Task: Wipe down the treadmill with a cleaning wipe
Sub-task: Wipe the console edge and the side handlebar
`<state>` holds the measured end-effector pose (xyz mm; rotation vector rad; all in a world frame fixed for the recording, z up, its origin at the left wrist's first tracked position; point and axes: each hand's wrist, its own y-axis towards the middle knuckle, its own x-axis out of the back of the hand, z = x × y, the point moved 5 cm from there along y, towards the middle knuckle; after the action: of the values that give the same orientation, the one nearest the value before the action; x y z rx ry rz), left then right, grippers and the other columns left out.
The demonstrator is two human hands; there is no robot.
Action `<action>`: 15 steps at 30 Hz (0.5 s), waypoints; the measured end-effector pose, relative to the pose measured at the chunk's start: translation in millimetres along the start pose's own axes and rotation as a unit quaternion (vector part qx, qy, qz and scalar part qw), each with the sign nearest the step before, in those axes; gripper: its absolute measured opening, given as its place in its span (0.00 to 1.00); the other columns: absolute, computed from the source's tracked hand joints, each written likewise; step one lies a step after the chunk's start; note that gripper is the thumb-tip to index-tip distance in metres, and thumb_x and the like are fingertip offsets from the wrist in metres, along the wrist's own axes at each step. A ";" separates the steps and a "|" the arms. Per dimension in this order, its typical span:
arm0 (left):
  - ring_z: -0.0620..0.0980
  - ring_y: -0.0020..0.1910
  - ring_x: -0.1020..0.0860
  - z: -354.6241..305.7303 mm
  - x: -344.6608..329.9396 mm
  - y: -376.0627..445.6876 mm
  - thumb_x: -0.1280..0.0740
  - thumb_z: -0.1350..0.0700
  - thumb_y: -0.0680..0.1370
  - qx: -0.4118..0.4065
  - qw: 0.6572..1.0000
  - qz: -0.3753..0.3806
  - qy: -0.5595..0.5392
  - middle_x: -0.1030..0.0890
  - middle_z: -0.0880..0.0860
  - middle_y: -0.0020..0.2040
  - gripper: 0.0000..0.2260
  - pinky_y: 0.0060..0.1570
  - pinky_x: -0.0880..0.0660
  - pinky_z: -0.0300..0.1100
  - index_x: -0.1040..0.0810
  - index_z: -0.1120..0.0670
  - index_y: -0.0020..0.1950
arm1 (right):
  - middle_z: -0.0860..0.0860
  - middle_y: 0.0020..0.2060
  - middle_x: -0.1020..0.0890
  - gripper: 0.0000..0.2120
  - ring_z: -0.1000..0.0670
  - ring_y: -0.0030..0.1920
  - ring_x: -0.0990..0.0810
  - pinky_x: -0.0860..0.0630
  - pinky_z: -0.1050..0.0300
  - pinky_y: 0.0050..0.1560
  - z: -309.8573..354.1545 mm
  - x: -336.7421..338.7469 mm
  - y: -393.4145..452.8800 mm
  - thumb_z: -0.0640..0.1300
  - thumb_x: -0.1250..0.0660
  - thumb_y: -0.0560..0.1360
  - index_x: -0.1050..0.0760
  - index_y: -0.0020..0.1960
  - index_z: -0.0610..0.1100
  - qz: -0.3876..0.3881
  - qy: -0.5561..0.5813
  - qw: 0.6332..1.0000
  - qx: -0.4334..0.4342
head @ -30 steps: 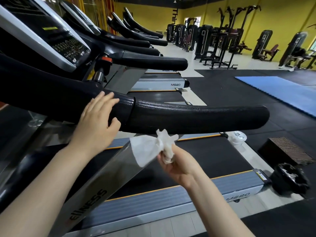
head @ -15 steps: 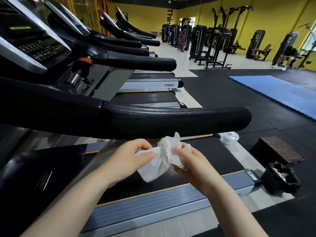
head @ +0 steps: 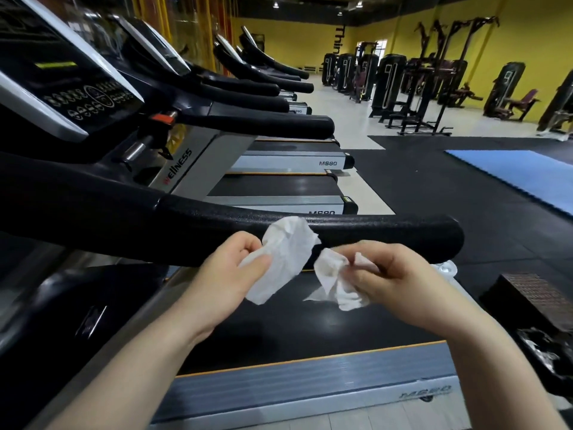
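Both hands are on the cleaning wipe (head: 286, 259), held up in front of the handrail (head: 356, 235): left hand (head: 231, 271) pinches its bigger flap between thumb and fingers, right hand (head: 393, 274) grips the crumpled end. Rail sits just beyond at twelve o'clock, its long axis running nine to three. Left hand looks nearer the rail's root, right nearer the free tip at two o'clock. Running belt (head: 294, 321) lies below at six o'clock

Wipe (head: 286, 252) held between left hand (head: 231, 274) and right hand (head: 393, 280), in front of and partly over the treadmill handrail (head: 356, 234). Running belt (head: 294, 324) lies below both hands. Console (head: 62, 85) upper left. Further treadmills (head: 279, 119) in a row behind. Bin (head: 542, 355) on the floor at right.
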<state>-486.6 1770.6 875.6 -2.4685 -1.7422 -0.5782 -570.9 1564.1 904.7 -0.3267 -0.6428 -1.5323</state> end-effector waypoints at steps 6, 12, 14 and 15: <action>0.53 0.50 0.21 -0.1 -36.5 -3.9 0.34 0.47 0.75 0.083 0.956 0.143 -0.242 0.17 0.54 0.50 0.11 0.49 0.28 0.46 0.18 0.52 0.51 | 0.51 0.32 0.21 0.08 0.54 0.30 0.28 0.28 0.57 0.33 6.1 -23.3 26.7 0.39 0.24 0.69 0.22 0.41 0.49 -0.049 0.077 0.996 0.023; 0.54 0.54 0.18 -1.3 -41.5 -4.5 0.26 0.44 0.70 0.071 0.958 0.120 -0.251 0.16 0.57 0.55 0.23 0.50 0.21 0.44 0.22 0.55 0.60 | 0.51 0.33 0.21 0.07 0.57 0.31 0.30 0.31 0.61 0.35 -2.2 -29.9 28.2 0.41 0.25 0.70 0.21 0.39 0.49 -0.125 0.030 0.989 0.076; 0.55 0.53 0.18 2.1 -38.7 -1.1 0.30 0.53 0.75 0.056 0.974 0.080 -0.204 0.16 0.57 0.53 0.14 0.51 0.22 0.46 0.23 0.57 0.59 | 0.56 0.38 0.21 0.09 0.55 0.35 0.27 0.30 0.64 0.38 -2.7 -31.2 27.5 0.38 0.26 0.71 0.21 0.43 0.52 -0.115 0.024 0.987 0.111; 0.56 0.53 0.18 2.2 -36.3 -0.2 0.31 0.56 0.77 0.053 0.978 0.064 -0.193 0.16 0.57 0.52 0.11 0.52 0.22 0.48 0.23 0.57 0.58 | 0.57 0.39 0.22 0.11 0.55 0.36 0.26 0.29 0.65 0.38 -5.5 -28.8 26.0 0.37 0.26 0.72 0.21 0.46 0.52 -0.104 0.035 0.986 0.122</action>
<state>-496.6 1738.8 861.2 -2.7257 -1.6525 0.0099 -542.2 1585.5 888.8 -0.0205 -0.8193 -1.6348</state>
